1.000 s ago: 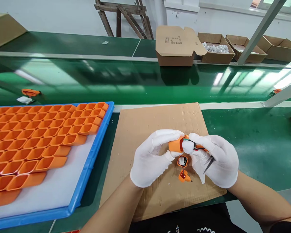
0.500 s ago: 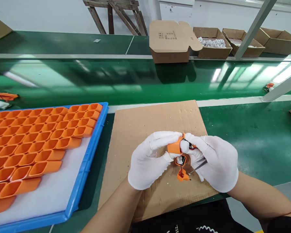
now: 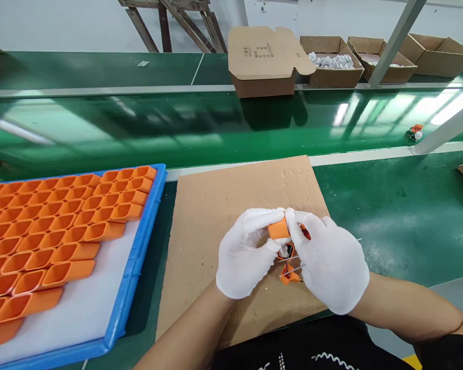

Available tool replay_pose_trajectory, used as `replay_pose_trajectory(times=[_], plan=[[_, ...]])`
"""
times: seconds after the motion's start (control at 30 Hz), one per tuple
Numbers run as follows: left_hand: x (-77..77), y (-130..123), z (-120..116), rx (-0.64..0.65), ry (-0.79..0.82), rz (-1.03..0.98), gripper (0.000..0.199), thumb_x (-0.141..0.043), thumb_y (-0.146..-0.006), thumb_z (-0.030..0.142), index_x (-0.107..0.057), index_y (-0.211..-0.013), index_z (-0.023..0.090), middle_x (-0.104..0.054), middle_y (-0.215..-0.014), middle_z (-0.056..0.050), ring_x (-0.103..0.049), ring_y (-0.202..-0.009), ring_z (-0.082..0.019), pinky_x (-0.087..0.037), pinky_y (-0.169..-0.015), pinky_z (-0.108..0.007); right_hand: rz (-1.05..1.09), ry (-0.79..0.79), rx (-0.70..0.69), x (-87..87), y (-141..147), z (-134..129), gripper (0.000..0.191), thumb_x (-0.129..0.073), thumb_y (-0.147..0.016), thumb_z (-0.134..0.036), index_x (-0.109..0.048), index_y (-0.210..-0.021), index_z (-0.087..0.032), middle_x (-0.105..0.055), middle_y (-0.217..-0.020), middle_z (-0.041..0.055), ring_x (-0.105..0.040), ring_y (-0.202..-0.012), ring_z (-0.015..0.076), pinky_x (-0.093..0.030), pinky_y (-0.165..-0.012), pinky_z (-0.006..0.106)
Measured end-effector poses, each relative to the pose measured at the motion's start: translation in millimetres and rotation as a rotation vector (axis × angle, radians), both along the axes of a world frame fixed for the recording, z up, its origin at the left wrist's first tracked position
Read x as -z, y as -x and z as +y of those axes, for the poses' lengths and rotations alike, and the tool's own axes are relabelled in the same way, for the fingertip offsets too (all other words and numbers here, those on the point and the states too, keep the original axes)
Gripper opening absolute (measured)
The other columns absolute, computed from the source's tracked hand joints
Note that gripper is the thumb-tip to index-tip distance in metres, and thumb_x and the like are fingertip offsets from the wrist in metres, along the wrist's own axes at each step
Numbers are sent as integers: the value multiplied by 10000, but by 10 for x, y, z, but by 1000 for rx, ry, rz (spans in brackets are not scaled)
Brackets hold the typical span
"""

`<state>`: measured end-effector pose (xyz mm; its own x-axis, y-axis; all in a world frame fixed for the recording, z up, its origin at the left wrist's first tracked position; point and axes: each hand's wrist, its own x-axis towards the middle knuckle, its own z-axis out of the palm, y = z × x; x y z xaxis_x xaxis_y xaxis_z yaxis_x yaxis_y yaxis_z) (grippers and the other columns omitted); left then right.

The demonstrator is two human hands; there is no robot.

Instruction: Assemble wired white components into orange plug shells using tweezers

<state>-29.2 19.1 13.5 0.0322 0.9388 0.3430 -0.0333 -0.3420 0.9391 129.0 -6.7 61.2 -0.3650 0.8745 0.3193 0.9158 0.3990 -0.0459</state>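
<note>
My left hand [image 3: 243,257], in a white glove, grips a small orange plastic housing [image 3: 278,229] between thumb and fingers. My right hand [image 3: 330,264], also gloved, is closed with its fingertips pressed against the housing's right side. A pair of metal tweezers [image 3: 292,271] pokes out below that hand, tips pointing left. A red and orange piece [image 3: 305,232] shows partly behind the right fingers; the rest of it is hidden. Beneath the hands, another orange assembly with dark inner parts [image 3: 289,276] lies on the cardboard sheet [image 3: 224,200].
To the left, a blue tray [image 3: 133,277] holds rows of hollow orange housings [image 3: 57,223]. Beyond the green conveyor belt [image 3: 200,131], a brown carton [image 3: 262,85] and a box of white pieces [image 3: 334,61] stand on a shelf. A metal post [image 3: 397,43] rises at right.
My right hand has rolled over the housing, its fingers now covering the wiring seen before. The tweezers have swung to point left. On the belt, the orange item at left has moved further left.
</note>
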Motion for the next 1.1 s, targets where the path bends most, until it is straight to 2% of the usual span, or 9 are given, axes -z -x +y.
replay_pose_trajectory(times=[0.1, 0.17, 0.3, 0.4, 0.5, 0.67, 0.77, 0.93, 1.1], plan=[[-10, -56, 31, 29, 238, -82, 316, -815, -727, 92, -715, -1000, 215, -763, -1036, -51, -749, -896, -206, -656, -748, -314, 178, 131, -118, -12, -78, 47, 597, -620, -773, -192, -569, -1367, -182, -711, -1086, 113, -616, -761, 246, -441, -513, 346], [-27, -71, 52, 65, 335, -169, 340, -820, -717, 100, -677, -1013, 186, -778, -1026, -77, -757, -887, -214, -658, -757, -326, 429, 160, -175, -31, -163, 118, 489, -570, -869, -238, -598, -1356, -208, -711, -1149, 98, -658, -908, 246, -549, -681, 357], [-39, -60, 61, 66, 315, -192, 346, -831, -705, 112, -688, -1017, 150, -762, -1143, -138, -749, -1021, -254, -649, -882, -377, 922, 159, -60, -25, -285, 295, 234, -568, -947, -258, -771, -1064, -250, -770, -997, 42, -710, -887, 181, -596, -767, 322], [-15, -31, 48, 56, 232, -134, 337, -810, -717, 79, -704, -1021, 180, -753, -1198, -119, -703, -1164, -290, -617, -989, -448, 1151, 446, 38, 9, -291, 379, 162, -687, -881, -319, -800, -970, -244, -790, -1031, 36, -740, -940, 201, -622, -847, 350], [19, -1, 34, 77, 108, -85, 346, -780, -749, 45, -712, -1042, 217, -755, -1214, -81, -580, -1338, -309, -478, -1155, -566, 1322, 854, -68, 21, -251, 409, 295, -737, -844, -366, -780, -1108, -242, -778, -1115, 41, -732, -1048, 211, -604, -950, 365], [39, 22, 6, 189, 9, -87, 352, -742, -826, 51, -707, -1081, 290, -750, -1228, -24, -530, -1379, -308, -299, -1240, -665, 1495, 1196, -132, 39, -179, 404, 424, -865, -710, -377, -789, -1101, -231, -796, -924, 37, -755, -867, 177, -635, -811, 301], [38, 20, -10, 235, -1, -89, 340, -748, -846, 83, -706, -1076, 329, -753, -1215, 16, -554, -1352, -315, -260, -1242, -691, 1611, 1207, -58, 90, -162, 373, 446, -929, -606, -348, -813, -1012, -206, -786, -843, 46, -743, -788, 174, -636, -772, 305], [45, 1, -11, 253, -22, -55, 342, -734, -871, 109, -714, -1101, 361, -755, -1207, 41, -574, -1334, -304, -293, -1247, -658, 1683, 1209, -46, 151, -169, 324, 347, -924, -624, -345, -828, -931, -214, -773, -793, 27, -707, -726, 127, -606, -735, 249], [10, 11, -52, 161, -65, -38, 421, -791, -815, 104, -723, -1173, 315, -765, -1193, -8, -616, -1294, -301, -350, -1242, -604, 1648, 1318, -3, 243, -198, 378, 384, -936, -590, -485, -805, -772, -174, -738, -701, 27, -653, -609, 98, -556, -603, 209]])
